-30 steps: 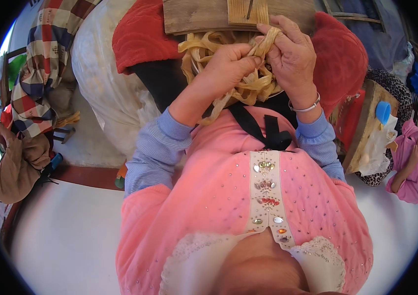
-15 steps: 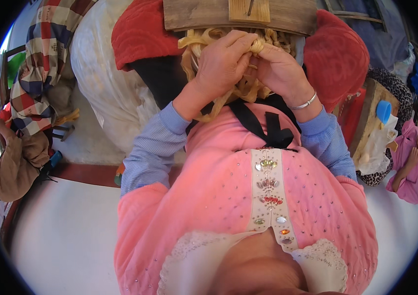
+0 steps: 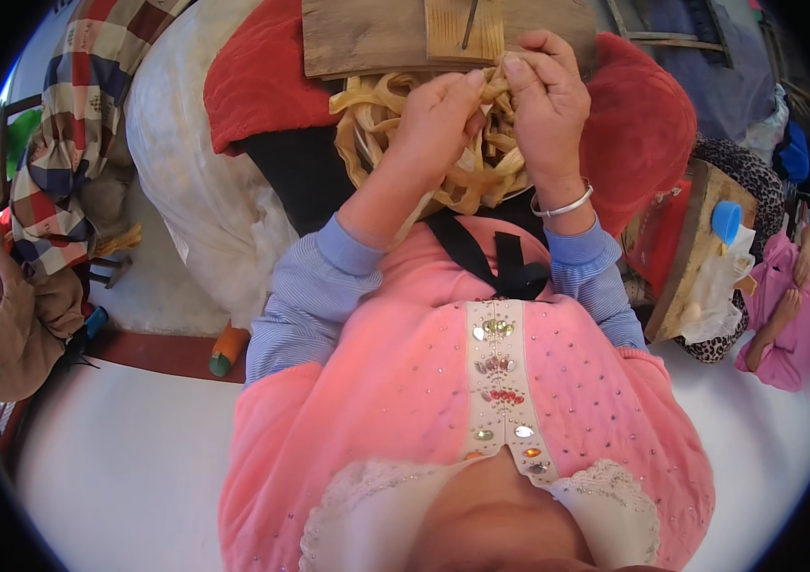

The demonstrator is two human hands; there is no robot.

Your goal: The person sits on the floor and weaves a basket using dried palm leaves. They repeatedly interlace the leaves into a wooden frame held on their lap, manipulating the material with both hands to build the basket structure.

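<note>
Left hand [image 3: 432, 124] and right hand [image 3: 554, 110] stand farther apart than half a second ago, when they closed together around the strip [image 3: 495, 88]; a short length of it now shows between them. Left hand is nearly closed: fingers are curled and the tips grip the strip's left end. Right hand pinches the other end between thumb and forefinger, with the remaining fingers loosely bent. A bracelet [image 3: 565, 202] encircles the right wrist.

The strip is located above the heap [image 3: 467, 191], a mass of similar tan strips directly beneath the hands. Left hand and wrist conceal part of the heap. Beyond the hands, a board [image 3: 362, 43] covers the heap's far edge. A block [image 3: 443, 33] lies on the board; a nail [image 3: 469, 27] projects from it.

Red cloth [image 3: 267, 86] flanks the heap on both sides. Left of this is white sheeting [image 3: 195, 162]. Farther right is a wooden box [image 3: 691, 253] with a blue cap [image 3: 726, 221] and a clear bag [image 3: 713, 296] beside it. At the outer edges sit two other people: one in brown [image 3: 24, 334] at left, one in pink [image 3: 786, 319] at right.
</note>
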